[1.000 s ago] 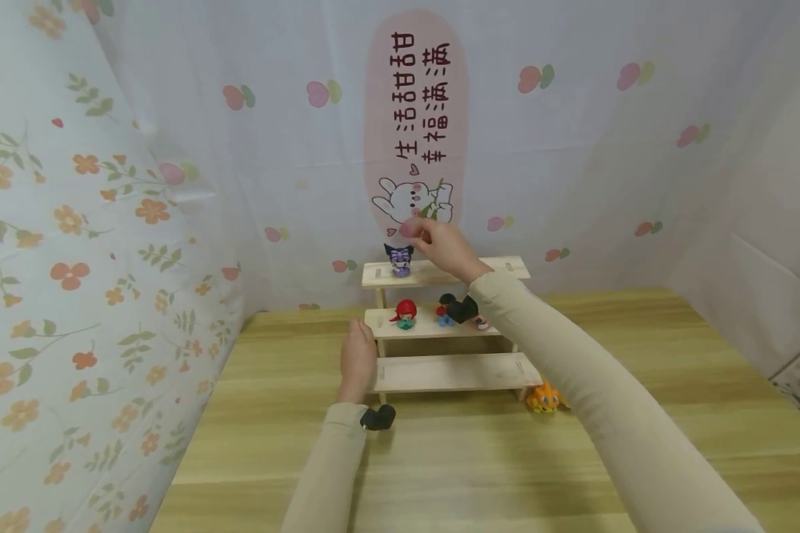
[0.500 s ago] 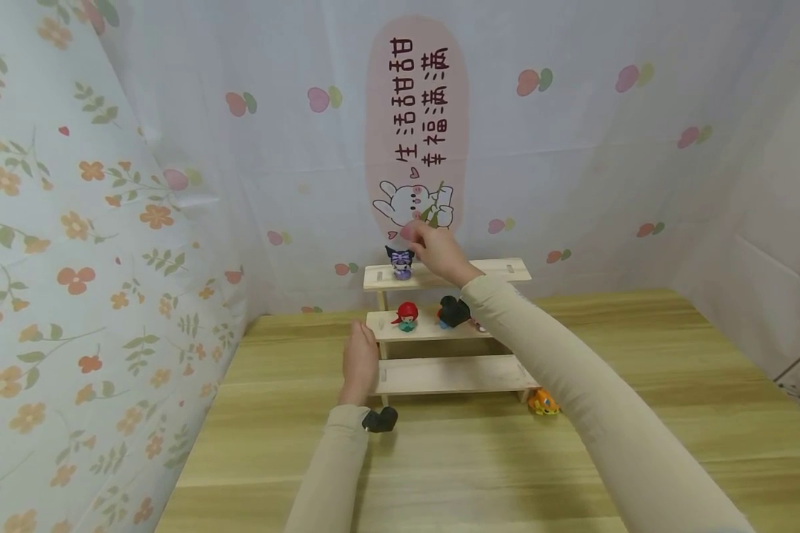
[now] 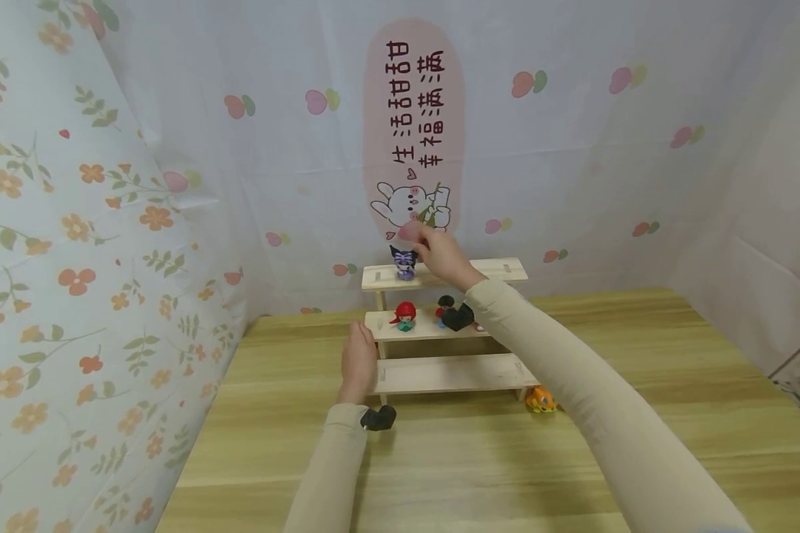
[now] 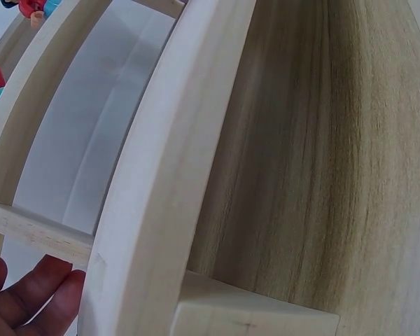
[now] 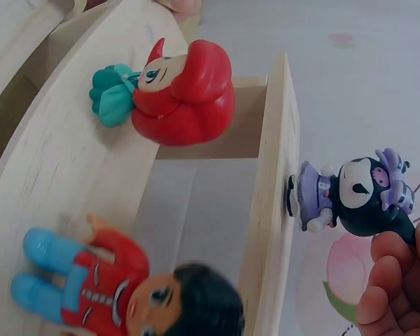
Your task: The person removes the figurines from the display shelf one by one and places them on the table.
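Note:
On the top tier of a pale wooden display stand (image 3: 456, 372) stands a purple and black figurine (image 3: 404, 264). My right hand (image 3: 443, 255) pinches its black ear between thumb and fingers, plain in the right wrist view, where the figurine (image 5: 353, 192) has its feet against the top board. My left hand (image 3: 358, 359) is at the stand's left side; in the left wrist view its curled fingers (image 4: 56, 297) grip the side rail (image 4: 38, 234). A red-haired figurine (image 3: 405, 316) and a dark-haired figurine in red and blue (image 5: 105, 283) occupy the middle tier.
An orange figurine (image 3: 541, 400) sits on the wood-grain table (image 3: 453, 474) by the stand's right foot. Another small figurine is mostly hidden behind my right sleeve (image 3: 567, 355). A printed cloth (image 3: 573, 170) hangs behind the stand, with a floral cloth (image 3: 107, 296) at the left.
The purple and black figurine has shifted slightly to the right on the top tier, with my right hand at its ear. My left hand stays at the stand's side.

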### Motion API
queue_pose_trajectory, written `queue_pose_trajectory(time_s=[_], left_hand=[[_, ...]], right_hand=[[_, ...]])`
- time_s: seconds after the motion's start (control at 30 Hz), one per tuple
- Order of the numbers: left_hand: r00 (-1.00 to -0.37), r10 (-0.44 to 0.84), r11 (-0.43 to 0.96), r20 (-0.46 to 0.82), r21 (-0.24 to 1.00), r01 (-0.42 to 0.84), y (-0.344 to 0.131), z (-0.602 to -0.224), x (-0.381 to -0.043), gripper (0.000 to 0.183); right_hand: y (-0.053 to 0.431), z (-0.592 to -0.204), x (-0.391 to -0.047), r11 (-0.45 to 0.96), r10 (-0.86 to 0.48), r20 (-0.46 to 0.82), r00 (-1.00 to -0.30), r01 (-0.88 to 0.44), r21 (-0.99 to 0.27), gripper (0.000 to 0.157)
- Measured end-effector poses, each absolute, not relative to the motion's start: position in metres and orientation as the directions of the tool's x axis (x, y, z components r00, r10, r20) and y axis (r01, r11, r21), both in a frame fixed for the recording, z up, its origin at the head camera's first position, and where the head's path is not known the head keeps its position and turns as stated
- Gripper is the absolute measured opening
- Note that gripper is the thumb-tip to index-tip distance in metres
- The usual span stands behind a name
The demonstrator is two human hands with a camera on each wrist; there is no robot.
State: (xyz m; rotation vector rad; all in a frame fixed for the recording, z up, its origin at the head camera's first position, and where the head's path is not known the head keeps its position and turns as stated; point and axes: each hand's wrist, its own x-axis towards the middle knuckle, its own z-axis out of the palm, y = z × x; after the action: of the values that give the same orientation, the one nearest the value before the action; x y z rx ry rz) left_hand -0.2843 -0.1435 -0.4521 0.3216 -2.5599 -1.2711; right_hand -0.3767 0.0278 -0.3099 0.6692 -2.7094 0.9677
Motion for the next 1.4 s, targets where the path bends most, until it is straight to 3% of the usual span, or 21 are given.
queue_pose_trajectory(time_s=[0.7,1.4], left_hand=[[-0.936,-0.308,0.631,0.169,0.773,-0.068,-0.144,-0.448,-0.288,0.035],[-0.949,-0.300,0.576,0.096,0.811,-0.100,-0.140,-0.451,-0.283,0.031]], right_hand=[[0.082,-0.309,-0.364,0.633,-0.274,0.358,-0.892,-0.448,-0.632,0.012],[0.142,-0.316,-0.335,0.617,-0.247,0.406,-0.880,-0.466,-0.634,0.012]])
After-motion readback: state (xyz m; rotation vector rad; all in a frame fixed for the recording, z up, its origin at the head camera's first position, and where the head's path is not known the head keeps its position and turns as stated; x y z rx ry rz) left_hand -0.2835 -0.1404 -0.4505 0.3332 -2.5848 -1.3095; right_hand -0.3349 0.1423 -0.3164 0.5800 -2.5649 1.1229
